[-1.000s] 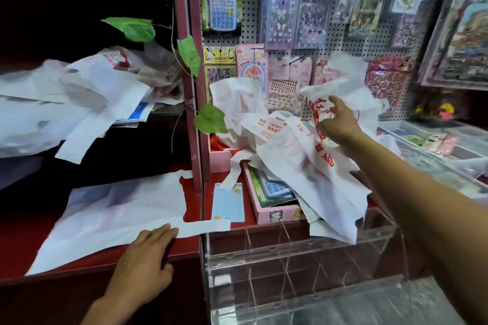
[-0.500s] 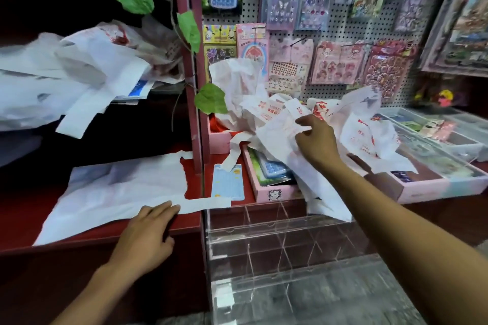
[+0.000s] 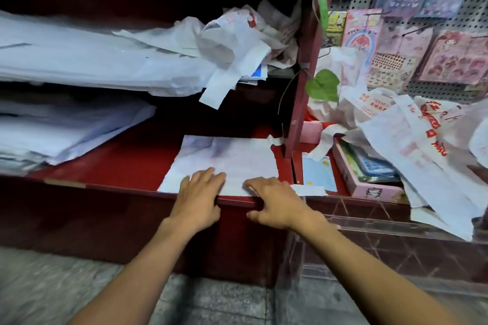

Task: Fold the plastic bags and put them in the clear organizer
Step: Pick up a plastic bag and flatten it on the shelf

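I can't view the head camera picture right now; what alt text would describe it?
Both hands rest on a flat white plastic bag at the front edge of a red shelf: the left hand lies flat, the right hand touches its right end. Crumpled printed bags heap to the right, above a clear organizer.

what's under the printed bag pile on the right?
Under the printed bags: a pink box holding blue and green packs, partly exposed. A bag strip lies on the light-blue card. Whatever sits farther right is covered.
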Motion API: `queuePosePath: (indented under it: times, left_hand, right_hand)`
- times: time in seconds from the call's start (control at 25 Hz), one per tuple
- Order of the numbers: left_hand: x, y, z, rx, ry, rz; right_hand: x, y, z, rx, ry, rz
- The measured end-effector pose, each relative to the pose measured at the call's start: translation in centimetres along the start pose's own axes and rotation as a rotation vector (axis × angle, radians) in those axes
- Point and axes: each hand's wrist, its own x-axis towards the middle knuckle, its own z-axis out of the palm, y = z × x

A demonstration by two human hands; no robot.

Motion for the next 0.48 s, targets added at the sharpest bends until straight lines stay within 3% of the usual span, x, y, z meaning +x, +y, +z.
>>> queuePosePath:
  times: [0.12, 0.36, 0.48]
  left_hand:
    - [-0.8, -5.3, -0.8, -0.015, 0.006, -0.076]
    - [-2.4, -10.2, -1.6, -0.245, 0.078, -0.085]
    - [-2.6, -10.8, -1.8, -0.292, 0.106, -0.084]
  right_hand:
    - [1.5, -0.5, 0.8, -0.185, 0.054, -0.02]
    - [3.5, 0.0, 0.2, 0.007, 0.016, -0.01]
    - [3.9, -0.6, 0.4, -0.083, 0.063, -0.015]
